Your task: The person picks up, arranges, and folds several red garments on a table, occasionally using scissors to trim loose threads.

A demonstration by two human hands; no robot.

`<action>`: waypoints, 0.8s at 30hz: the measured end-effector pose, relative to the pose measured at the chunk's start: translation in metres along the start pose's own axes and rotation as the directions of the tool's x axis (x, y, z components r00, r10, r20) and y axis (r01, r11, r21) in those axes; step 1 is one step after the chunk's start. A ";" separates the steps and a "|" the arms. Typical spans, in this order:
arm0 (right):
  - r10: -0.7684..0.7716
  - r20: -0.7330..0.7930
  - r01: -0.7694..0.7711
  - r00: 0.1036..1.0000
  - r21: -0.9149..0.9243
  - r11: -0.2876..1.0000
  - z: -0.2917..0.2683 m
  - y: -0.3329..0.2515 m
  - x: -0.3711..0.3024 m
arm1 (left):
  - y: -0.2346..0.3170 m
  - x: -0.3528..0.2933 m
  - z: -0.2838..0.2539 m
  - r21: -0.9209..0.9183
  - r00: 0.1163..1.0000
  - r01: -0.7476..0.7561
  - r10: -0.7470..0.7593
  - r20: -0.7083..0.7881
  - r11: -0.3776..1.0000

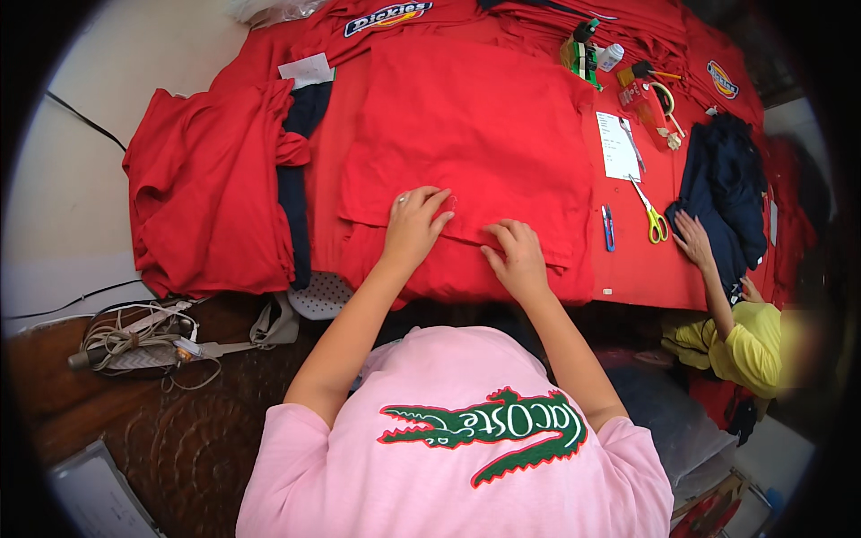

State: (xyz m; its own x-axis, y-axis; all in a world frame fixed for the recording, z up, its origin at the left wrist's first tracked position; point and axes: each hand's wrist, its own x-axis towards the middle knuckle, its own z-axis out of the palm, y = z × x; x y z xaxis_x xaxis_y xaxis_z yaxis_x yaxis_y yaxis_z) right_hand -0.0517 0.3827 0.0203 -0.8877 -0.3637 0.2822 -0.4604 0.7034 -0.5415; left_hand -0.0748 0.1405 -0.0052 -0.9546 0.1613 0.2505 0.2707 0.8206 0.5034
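A large red garment (475, 117) lies folded in front of me, its lower hem running crosswise over more red cloth. My left hand (413, 229) rests on it just above the hem, fingers bent, with a gap between thumb and forefinger. A thin pale thread (455, 203) shows beside those fingertips. Over the hem to the right is my right hand (518, 258), its fingers curved and its thumb apart from the forefinger. Both hands touch the cloth. What lies beneath my palms is hidden.
Red garments (211, 188) are heaped at left. On the right lie yellow-handled scissors (657, 226), blue thread snips (609, 229), a paper slip (617, 148) and a green tape dispenser (581, 58). A co-worker's hand (693, 240) touches navy cloth (717, 197). Tangled cables (134, 336) lie lower left.
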 end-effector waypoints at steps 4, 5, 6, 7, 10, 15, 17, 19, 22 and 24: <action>-0.081 0.034 0.079 0.996 0.050 0.996 0.023 -0.005 0.021 | -0.002 0.028 0.015 -0.048 0.997 -0.062 0.060 -0.052 0.997; -0.095 0.031 0.094 0.995 0.027 0.995 0.027 -0.004 0.026 | -0.008 0.030 0.015 -0.061 0.998 -0.054 0.052 -0.039 0.997; -0.082 0.045 0.079 0.996 0.059 0.995 0.029 -0.002 0.029 | -0.012 0.030 0.016 -0.078 0.999 -0.044 0.042 -0.023 0.996; -0.057 0.056 0.051 0.997 0.088 0.995 0.030 0.003 0.030 | -0.007 0.030 0.008 -0.231 0.999 0.035 -0.025 0.046 0.972; -0.030 0.083 0.017 0.996 0.163 0.987 0.026 0.012 0.027 | -0.004 0.006 -0.034 -0.678 0.903 0.346 -0.035 0.428 0.649; 0.034 0.139 -0.067 0.990 0.237 0.969 0.018 0.015 0.033 | 0.012 -0.054 -0.116 -0.419 0.294 0.711 0.303 0.906 0.565; 0.104 0.163 -0.138 0.981 0.212 0.968 0.014 0.006 0.042 | 0.003 -0.082 -0.093 -0.492 0.491 0.721 0.141 0.859 0.488; 0.098 0.100 -0.110 0.990 0.119 0.987 0.012 -0.006 0.056 | 0.009 -0.084 -0.067 -0.600 0.697 0.695 -0.170 0.696 0.396; 0.194 0.080 -0.202 0.978 0.111 0.973 -0.001 -0.041 0.077 | 0.056 -0.047 -0.055 -0.170 0.916 0.352 -0.376 -0.138 0.920; 0.250 0.135 -0.277 0.959 0.257 0.926 -0.023 -0.072 0.090 | 0.065 -0.010 -0.053 -0.146 0.912 0.274 -0.305 -0.275 0.950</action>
State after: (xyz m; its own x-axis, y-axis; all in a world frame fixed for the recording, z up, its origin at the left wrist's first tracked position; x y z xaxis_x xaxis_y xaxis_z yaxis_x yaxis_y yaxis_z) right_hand -0.0984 0.3133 0.1030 -0.9664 -0.2555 0.0285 -0.1805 0.5952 -0.7830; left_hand -0.0407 0.1631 0.0693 -0.9188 -0.2543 0.3019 0.0134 0.7443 0.6677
